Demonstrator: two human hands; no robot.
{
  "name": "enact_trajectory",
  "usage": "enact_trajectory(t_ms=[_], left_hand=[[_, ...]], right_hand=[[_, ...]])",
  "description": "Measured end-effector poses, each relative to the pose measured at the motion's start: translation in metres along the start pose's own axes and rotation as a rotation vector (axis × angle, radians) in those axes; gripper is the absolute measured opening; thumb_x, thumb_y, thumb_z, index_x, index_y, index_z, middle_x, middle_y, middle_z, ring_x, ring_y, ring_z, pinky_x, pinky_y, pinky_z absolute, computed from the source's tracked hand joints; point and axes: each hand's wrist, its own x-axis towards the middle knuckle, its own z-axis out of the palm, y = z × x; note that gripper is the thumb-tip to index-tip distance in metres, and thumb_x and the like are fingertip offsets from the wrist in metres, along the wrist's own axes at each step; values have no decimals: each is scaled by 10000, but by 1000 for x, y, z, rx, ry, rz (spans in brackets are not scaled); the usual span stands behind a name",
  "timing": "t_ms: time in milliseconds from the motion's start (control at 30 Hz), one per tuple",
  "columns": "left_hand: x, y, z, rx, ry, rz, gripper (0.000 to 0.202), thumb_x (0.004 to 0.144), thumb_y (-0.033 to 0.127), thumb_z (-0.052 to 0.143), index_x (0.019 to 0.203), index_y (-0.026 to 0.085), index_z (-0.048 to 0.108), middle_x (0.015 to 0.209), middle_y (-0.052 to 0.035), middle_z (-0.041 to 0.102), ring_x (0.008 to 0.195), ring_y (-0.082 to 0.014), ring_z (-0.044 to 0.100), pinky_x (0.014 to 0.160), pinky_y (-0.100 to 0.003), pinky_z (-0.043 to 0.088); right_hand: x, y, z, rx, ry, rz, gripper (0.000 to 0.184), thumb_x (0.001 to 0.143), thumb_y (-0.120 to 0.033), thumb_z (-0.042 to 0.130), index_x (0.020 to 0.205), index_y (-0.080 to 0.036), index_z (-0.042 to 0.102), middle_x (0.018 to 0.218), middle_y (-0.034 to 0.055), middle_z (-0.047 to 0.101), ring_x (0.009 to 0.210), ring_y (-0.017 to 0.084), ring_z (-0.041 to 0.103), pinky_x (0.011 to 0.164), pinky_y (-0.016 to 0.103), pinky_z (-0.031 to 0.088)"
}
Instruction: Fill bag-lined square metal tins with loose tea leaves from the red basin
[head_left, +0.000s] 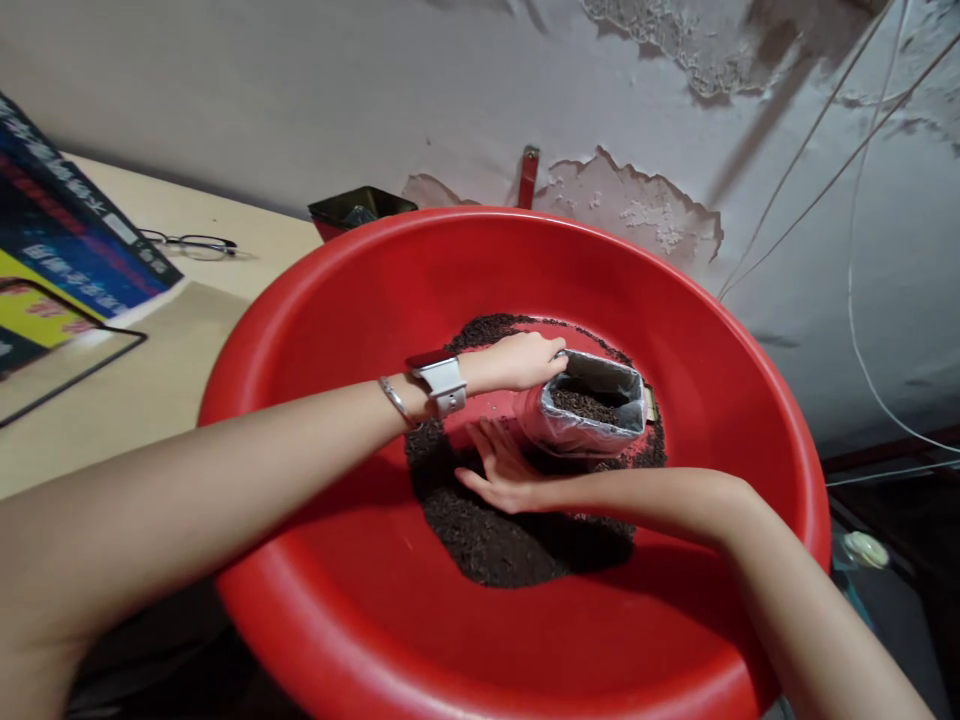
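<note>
A big red plastic basin (322, 330) has dark, loose crumbly material (517, 550) spread over its bottom; it looks like soil or tea leaves. In the basin stands a boxy foil-lined bag (592, 440), tilted, its mouth open and some of the same dark material inside. My left hand (525, 360), with a watch at the wrist, is closed on the bag's near-left rim. Low in the basin, my right hand (502, 470) has its fingers spread over the dark material, left of the bag, and holds nothing.
On the pale table (285, 235) at left lie eyeglasses (199, 245) and a printed book or box (67, 230). Behind the basin are a dark pot-like container (360, 208) and a red strap-like item (529, 178). Cords (795, 170) hang along the peeling wall (300, 100).
</note>
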Motion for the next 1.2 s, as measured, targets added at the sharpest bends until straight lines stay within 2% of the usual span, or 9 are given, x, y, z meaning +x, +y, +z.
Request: enact_trajectory(t_ms=[67, 167, 300, 500, 600, 700, 833, 1000, 1200], left_hand=[[1, -1, 1, -8, 7, 7, 394, 917, 339, 254, 1053, 153, 574, 905, -148, 693, 788, -261, 656, 652, -315, 412], [2, -2, 3, -20, 17, 20, 403, 918, 345, 252, 1051, 151, 578, 920, -153, 693, 805, -269, 658, 667, -323, 419], [2, -2, 4, -20, 25, 22, 410, 914, 345, 247, 1046, 150, 582, 919, -157, 697, 801, -272, 658, 666, -326, 420], [2, -3, 4, -18, 33, 31, 415, 908, 343, 246, 1023, 152, 595, 924, -156, 702, 812, -272, 659, 660, -323, 418], [3, -4, 6, -27, 40, 39, 418, 906, 350, 241, 1005, 154, 597, 919, -152, 702, 799, -265, 657, 648, -320, 411], [4, -4, 7, -33, 51, 45, 413, 903, 352, 239, 986, 156, 594, 912, -147, 700, 782, -258, 656, 625, -314, 397], [5, -6, 7, -34, 60, 50, 399, 903, 354, 249, 962, 159, 592, 913, -134, 699, 783, -245, 657, 622, -304, 393], [3, -6, 7, -36, 47, 57, 395, 907, 347, 259, 976, 155, 596, 923, -139, 700, 808, -250, 661, 651, -305, 417], [2, -4, 6, -36, 41, 52, 390, 906, 339, 269, 997, 152, 598, 932, -142, 700, 813, -250, 662, 645, -302, 415]], right_hand=[[0, -1, 4, 48, -39, -29, 730, 951, -504, 316, 1481, -27, 156, 1559, 171, 122, 1449, 275, 66, 1197, 404, 104], [-4, -4, 10, 196, -106, -181, 632, 971, -423, 340, 1472, -59, 214, 1542, 127, 229, 1441, 171, 147, 1190, 313, 125], [-16, -10, 12, 432, -187, -236, 574, 960, -411, 401, 1459, -147, 294, 1511, 80, 320, 1412, 134, 243, 1180, 322, 138], [-33, -11, 11, 788, -194, -29, 609, 880, -573, 471, 1400, -257, 434, 1430, 24, 458, 1325, 172, 412, 1128, 311, 275], [-36, -13, 11, 955, -201, 67, 607, 828, -578, 555, 1332, -240, 522, 1366, 24, 527, 1277, 177, 466, 1102, 301, 316], [-42, -17, 9, 1086, -287, 177, 714, 726, -567, 676, 1347, -264, 500, 1320, 32, 560, 1198, 206, 534, 1016, 329, 418], [-52, -21, 6, 955, -277, 145, 778, 656, -582, 724, 1347, -311, 491, 1282, 19, 578, 1172, 212, 540, 1011, 346, 413], [-58, -27, 5, 647, -130, -2, 480, 779, -513, 633, 1191, -267, 627, 1188, 19, 632, 1114, 188, 570, 1002, 293, 395], [-58, -27, -2, 499, -213, 162, 405, 766, -446, 637, 1102, -226, 690, 981, 23, 704, 971, 204, 641, 869, 275, 463]])
